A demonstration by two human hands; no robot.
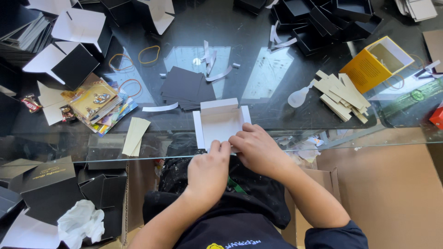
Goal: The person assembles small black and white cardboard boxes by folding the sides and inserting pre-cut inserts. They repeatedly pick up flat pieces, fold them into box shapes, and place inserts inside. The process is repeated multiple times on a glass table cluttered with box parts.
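At glass edge | left hand (208,171), right hand (257,150) | fingers curled together, pressing white box tray (220,121)

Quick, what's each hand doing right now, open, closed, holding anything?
Left hand: closed, fingers curled on the near edge of the white box.
Right hand: fingers bent, pressing on the same edge; a full grip cannot be told.
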